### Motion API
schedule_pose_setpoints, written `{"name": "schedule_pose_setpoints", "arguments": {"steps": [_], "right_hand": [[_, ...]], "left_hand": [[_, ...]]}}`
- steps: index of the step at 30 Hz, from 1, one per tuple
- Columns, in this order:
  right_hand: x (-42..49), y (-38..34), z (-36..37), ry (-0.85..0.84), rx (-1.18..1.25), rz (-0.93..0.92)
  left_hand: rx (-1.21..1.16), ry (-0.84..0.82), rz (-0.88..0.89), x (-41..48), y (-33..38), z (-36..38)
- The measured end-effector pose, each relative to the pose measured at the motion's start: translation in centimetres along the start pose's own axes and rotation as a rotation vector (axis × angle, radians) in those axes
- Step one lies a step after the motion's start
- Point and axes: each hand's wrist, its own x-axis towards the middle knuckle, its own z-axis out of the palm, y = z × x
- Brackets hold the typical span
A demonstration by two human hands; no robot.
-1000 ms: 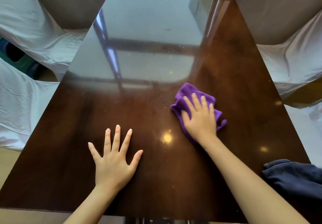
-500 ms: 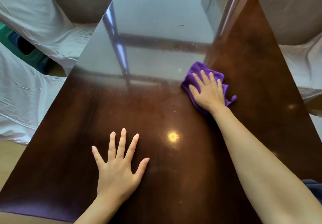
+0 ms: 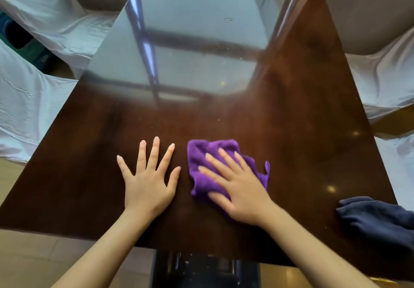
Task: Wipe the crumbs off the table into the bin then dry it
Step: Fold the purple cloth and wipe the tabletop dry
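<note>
**A:** Head view, only feed I have. What's the right hand [image 3: 240, 189] doing?

**B:** I read it as flat, fingers spread and pressed down on the purple cloth [image 3: 202, 164], not curled round it. Palm pressure keeps the bunched cloth in contact with the bench [image 3: 302, 119], so it pushes debris along rather than skating over it.

**A:** Left hand [image 3: 149, 175]?

**B:** Open, fingers splayed, palm flat on the bare bench just beside the cloth, holding nothing. Looks like a brace while the person leans in.

**A:** Where are the crumbs?

**B:** A few pale specks [image 3: 224, 48] show further out, in the glare patch, well apart from the cloth. Anything near the hands is too small to tell. A dark bin [image 3: 201, 269] sits below the near edge, speckled inside (probably crumbs already landed).

**A:** So the cloth sits near that edge on purpose.

**B:** My guess: each stroke ends over the bin. A dark blue cloth [image 3: 376, 222] lies at the near right corner, untouched, likely for drying. Wipe step not finished.
</note>
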Motion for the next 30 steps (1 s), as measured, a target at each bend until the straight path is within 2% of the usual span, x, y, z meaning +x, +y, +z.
{"name": "schedule_pose_setpoints", "arguments": {"steps": [5, 8, 13, 15, 22, 27, 30], "right_hand": [[-8.7, -4.4, 2.4, -0.017, -0.064, 0.098], [-12.9, -3.4, 2.0, -0.007, -0.018, 0.194], [-15.6, 2.6, -0.5, 0.123, 0.076, 0.672], [-13.6, 3.0, -0.5, 0.144, 0.027, 0.75], [-5.9, -4.0, 1.6, 0.167, -0.026, 0.787], [-4.0, -10.9, 4.0, 0.157, -0.002, 0.619], [-5.3, -9.8, 3.9, 0.154, 0.026, 0.538]], "left_hand": [[-0.015, 0.016, -0.003, 0.0, 0.1, 0.1], [-0.013, 0.025, -0.007, -0.2, 0.0, 0.2], [-0.022, 0.032, -0.007, -0.2, 0.1, 0.3], [-0.03, 0.04, -0.003, -0.1, 0.0, 0.3], [-0.031, 0.038, 0.008, -0.1, -0.1, 0.5], [-0.035, 0.04, 0.014, 0.0, -0.1, 0.6], [-0.039, 0.025, 0.027, -0.1, -0.4, 0.3]]}}
